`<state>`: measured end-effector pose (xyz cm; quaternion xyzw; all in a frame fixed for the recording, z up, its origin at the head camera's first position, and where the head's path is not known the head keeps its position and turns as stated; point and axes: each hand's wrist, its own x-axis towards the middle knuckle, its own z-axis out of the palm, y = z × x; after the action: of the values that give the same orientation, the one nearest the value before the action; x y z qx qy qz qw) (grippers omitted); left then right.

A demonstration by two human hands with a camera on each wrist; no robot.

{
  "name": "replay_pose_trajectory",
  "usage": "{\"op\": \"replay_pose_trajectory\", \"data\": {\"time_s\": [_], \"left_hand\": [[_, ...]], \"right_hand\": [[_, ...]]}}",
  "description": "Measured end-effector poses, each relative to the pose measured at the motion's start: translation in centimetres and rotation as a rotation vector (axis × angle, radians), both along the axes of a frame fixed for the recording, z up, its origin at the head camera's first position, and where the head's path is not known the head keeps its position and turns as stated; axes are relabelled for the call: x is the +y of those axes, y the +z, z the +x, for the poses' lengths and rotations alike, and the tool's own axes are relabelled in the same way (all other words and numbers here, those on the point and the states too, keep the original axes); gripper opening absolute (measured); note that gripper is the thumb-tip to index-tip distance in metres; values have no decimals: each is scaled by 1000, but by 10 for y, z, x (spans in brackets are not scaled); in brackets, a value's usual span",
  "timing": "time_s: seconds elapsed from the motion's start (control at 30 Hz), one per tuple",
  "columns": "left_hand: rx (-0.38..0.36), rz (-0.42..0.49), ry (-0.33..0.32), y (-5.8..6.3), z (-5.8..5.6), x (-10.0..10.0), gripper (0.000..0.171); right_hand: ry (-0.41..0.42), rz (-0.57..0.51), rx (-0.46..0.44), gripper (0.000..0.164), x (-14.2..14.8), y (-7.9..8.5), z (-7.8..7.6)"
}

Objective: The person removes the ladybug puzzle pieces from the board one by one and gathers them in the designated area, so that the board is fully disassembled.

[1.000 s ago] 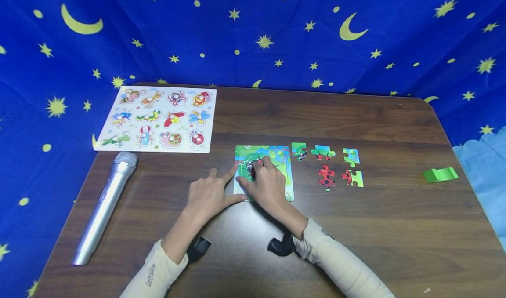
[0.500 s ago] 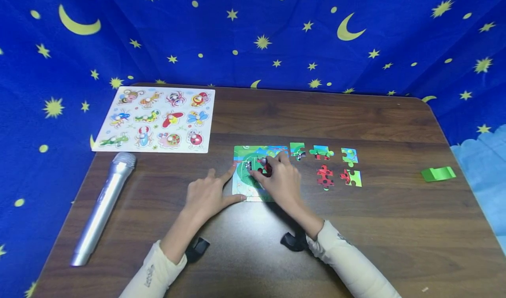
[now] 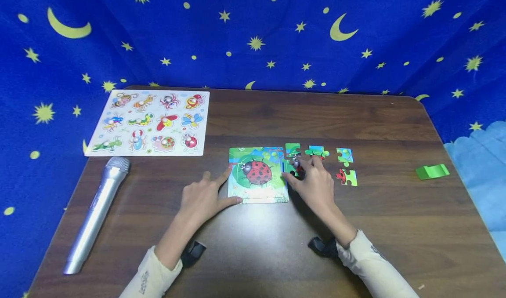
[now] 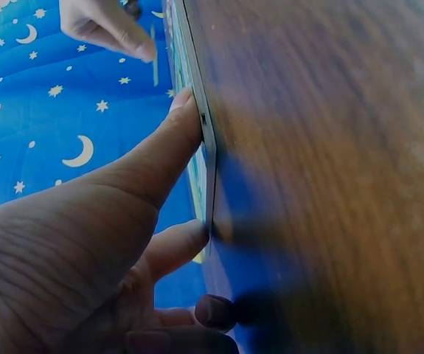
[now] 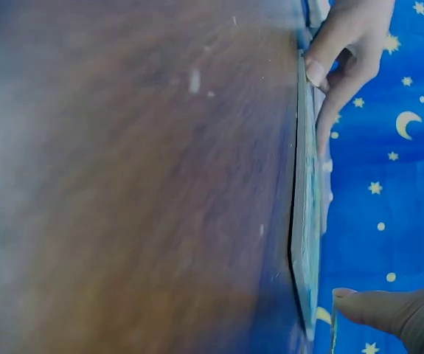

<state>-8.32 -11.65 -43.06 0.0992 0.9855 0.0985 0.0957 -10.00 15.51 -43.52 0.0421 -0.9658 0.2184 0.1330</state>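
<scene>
A square jigsaw board (image 3: 257, 193) with a ladybug picture lies on the table between the hands. My left hand (image 3: 202, 195) frames its lower left corner, thumb and index finger stretched out against the edges. Right of the board, my right hand (image 3: 317, 184) pinches a green puzzle piece (image 3: 290, 168) with part of a ladybug on it. The right wrist view shows this thin piece (image 5: 334, 328) edge-on at the thumb tip. Close beyond the right hand are loose pieces: a green one (image 3: 292, 149), a blue and red one (image 3: 317, 151), a blue-green one (image 3: 345, 156) and a red-green one (image 3: 348, 177).
A white insect knob puzzle (image 3: 148, 122) lies at the back left, with a silver microphone (image 3: 99, 212) in front of it. A green block (image 3: 432, 172) is near the right edge of the wooden table (image 3: 261, 254). A blue starry cloth (image 3: 253, 30) hangs behind.
The right hand has lifted off the board and moved right with the pinched puzzle piece, uncovering the ladybug picture. It now hides the red spotted piece. The left hand stays at the board's corner.
</scene>
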Motion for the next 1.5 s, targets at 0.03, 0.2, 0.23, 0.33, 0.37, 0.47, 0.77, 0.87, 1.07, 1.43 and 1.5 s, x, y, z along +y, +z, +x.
{"op": "replay_pose_trajectory", "data": {"time_s": [0.03,0.2,0.23,0.33,0.37,0.47,0.77,0.87,1.07,1.43,1.5], "left_hand": [[-1,3,1,0,1,0,94],[1,0,4,-2,4,1,93],[0,0,4,-2,4,1,93],[-2,0,3,-2,4,2,93],[-2,0,3,-2,4,3,93],[-5,-1,4,-2,4,3,93],[-2,-3,-2,-1,4,3,94],[1,-8,-4,0,4,3,94],[8,-12,-5,1,3,2,93],[-5,19,-29,3,-1,0,93],[-3,27,-49,6,2,3,90]], "right_hand": [[0,-2,-5,55,3,-1,1],[11,-4,-18,53,13,-3,2],[13,-2,-25,52,14,-3,2],[8,14,-69,52,16,-3,2],[6,22,-88,53,16,-3,2],[6,40,-139,59,16,-3,2],[14,66,-187,60,18,-2,1],[23,51,-187,60,19,-1,1],[41,0,-163,59,20,0,2],[355,-4,-206,75,7,1,15],[385,11,-230,77,5,1,16]]}}
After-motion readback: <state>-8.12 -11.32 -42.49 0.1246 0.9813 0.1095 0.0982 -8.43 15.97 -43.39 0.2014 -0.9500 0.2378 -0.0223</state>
